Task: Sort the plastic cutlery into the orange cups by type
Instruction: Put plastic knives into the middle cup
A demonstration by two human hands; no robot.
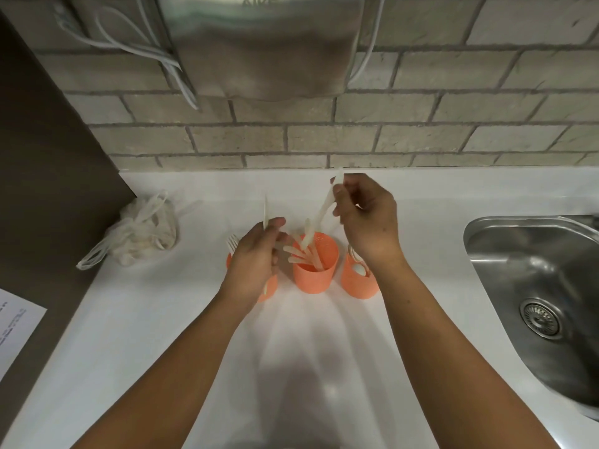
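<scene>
Right hand [366, 215] pinches a white utensil [325, 204] above the middle cup [316, 277]; left hand [256, 254] pinches a thin piece [265, 209]. Best lowered straight, released inside the rim.

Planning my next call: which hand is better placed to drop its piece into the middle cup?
Probably right. The right hand pinches a white utensil slanting down over the middle cup; the left hand holds its thin piece upright above the left cup.
</scene>
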